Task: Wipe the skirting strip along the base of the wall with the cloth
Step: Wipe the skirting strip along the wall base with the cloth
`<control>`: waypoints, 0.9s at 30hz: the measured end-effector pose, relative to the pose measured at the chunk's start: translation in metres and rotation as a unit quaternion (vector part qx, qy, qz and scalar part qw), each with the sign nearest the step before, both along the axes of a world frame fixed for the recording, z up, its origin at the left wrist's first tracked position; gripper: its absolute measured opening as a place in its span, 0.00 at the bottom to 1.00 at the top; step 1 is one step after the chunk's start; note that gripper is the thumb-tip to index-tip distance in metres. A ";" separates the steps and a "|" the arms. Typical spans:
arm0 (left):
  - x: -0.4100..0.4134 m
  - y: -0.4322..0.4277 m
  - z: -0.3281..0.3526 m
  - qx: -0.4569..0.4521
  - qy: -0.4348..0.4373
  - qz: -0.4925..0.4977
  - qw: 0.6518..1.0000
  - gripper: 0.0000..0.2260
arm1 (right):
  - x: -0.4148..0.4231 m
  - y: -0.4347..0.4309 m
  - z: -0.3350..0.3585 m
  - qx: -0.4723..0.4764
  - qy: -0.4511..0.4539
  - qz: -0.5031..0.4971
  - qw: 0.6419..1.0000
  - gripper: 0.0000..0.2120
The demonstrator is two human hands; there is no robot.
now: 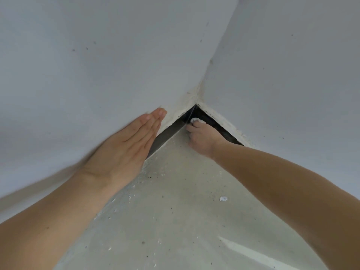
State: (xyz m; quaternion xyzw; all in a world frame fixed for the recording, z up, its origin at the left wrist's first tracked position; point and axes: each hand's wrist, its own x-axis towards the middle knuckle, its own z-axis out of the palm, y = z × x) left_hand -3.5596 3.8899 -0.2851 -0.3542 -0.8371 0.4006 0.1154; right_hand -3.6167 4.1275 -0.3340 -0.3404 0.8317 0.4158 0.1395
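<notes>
While the right hand (200, 138) pinches the cloth (196, 120) at the corner, drag it firmly along the skirting strip (168, 132) (left hand (124, 147) flat on wall (78, 75), fingers straight).

1. The left wall (78, 55) is pale grey, with a few small dark specks.
2. The right wall (292, 65) is the same grey and meets it at a corner seam (214, 55).
3. Rough, whitish plaster (187, 100) shows along the lower edges of both walls near the corner.
4. The floor (175, 221) is pale grey-green, dotted with dark specks and white flecks.
5. A small white scrap (223, 198) lies on the floor, right of centre.
6. A bright streak of light (253, 254) crosses the floor at lower right.
</notes>
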 end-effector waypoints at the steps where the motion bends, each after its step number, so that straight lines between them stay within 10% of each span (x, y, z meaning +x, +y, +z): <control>1: 0.000 0.000 0.000 -0.002 -0.004 0.001 1.000 0.30 | 0.004 0.002 0.001 0.004 0.000 0.003 1.000 0.13; 11: -0.003 0.002 0.006 0.016 -0.049 0.018 0.999 0.29 | 0.037 0.009 0.015 0.081 -0.196 -0.088 0.973 0.12; 21: -0.001 0.005 0.012 0.021 -0.057 0.018 0.998 0.30 | 0.007 0.021 0.039 0.044 0.075 0.067 0.994 0.15; 27: 0.002 0.009 0.022 0.034 -0.105 0.057 0.992 0.30 | 0.073 0.050 0.053 0.096 -0.110 -0.038 0.989 0.13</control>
